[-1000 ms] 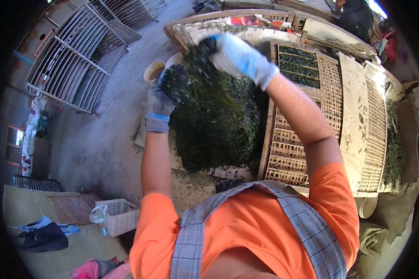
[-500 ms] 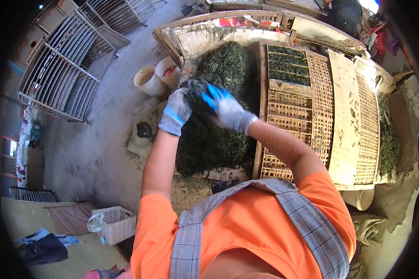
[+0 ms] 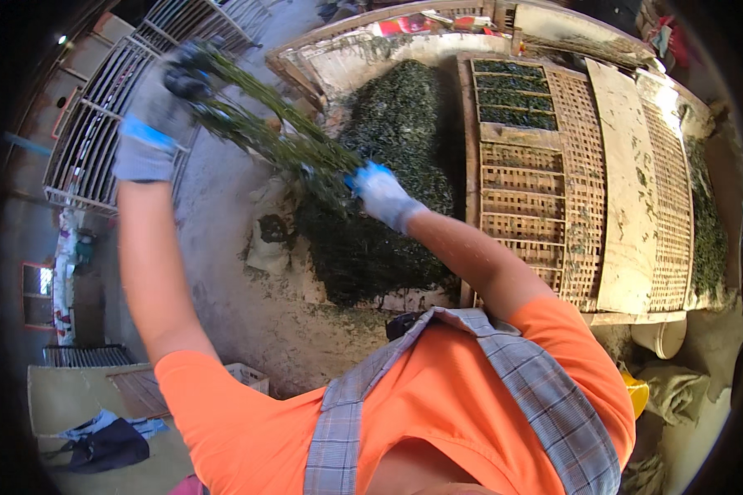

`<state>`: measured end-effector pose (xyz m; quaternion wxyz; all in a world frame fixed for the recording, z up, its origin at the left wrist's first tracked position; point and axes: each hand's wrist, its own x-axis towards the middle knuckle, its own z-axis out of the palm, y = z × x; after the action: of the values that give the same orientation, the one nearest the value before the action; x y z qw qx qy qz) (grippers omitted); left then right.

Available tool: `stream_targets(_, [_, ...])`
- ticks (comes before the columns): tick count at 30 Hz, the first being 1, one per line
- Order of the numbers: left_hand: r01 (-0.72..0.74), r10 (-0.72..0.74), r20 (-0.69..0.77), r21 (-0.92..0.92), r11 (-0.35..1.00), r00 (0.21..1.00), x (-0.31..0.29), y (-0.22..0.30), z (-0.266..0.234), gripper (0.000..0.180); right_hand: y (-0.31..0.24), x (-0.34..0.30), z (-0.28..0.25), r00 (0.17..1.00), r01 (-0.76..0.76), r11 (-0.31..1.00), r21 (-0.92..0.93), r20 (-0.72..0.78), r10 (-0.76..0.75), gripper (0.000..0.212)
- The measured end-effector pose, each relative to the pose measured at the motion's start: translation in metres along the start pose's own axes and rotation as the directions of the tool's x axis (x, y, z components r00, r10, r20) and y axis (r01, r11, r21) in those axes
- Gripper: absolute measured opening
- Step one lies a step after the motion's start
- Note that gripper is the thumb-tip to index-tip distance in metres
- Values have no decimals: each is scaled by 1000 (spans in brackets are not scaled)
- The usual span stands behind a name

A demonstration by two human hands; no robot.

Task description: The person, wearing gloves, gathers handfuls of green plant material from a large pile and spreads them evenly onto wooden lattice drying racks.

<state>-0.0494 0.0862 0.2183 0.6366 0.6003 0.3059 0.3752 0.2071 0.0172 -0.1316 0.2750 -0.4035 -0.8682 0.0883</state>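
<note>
A long bundle of dark green, stringy strands (image 3: 260, 132), like seaweed, hangs stretched slantwise between my two gloved hands. At its far left end is my left hand (image 3: 147, 144), in a grey and blue glove, smeared by motion but closed round a dark clump of the strands. My right hand (image 3: 381, 196), in a white and blue glove, grips the near right end with its fingers curled. Below and beyond the bundle lies a large heap (image 3: 400, 132) of the same dark green stuff, partly hidden by the bundle and my right hand.
A wooden lattice frame (image 3: 582, 165) with a pale board (image 3: 623, 190) stands right of the heap, beside a low wooden-railed wall (image 3: 330, 62). Metal racks (image 3: 82, 157) stand at the far left. A whitish sack (image 3: 266, 247) lies by the heap; dark cloth (image 3: 115, 445) lies lower left.
My left hand has swung far out to the left, drawing the strands into a long stretched bundle. My right hand has moved slightly left and nearer. The view has shifted a little.
</note>
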Motion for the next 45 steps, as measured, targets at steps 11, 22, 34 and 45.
stream_targets(11, [-230, 298, -134, 373, 899, 945, -2, 78, -43, 32, 68, -25, -3, 542, 17, 994, -112, 836, 85, 28])
stream_targets(22, [-132, 50, -328, -233, 963, 943, -12, -73, -64, 26, -68, 50, -17, 950, -244, 890, 385, 279, 140, 31])
stream_targets(34, [-7, -63, -328, -210, 978, 943, -59, -211, 54, 33, -66, 106, -120, 967, -49, 986, -159, 241, 87, 23])
stream_targets(45, [-95, 67, -616, -13, 995, 785, -97, -81, 67, 32, 57, -101, 68, 833, -322, 931, -174, 416, 366, 25])
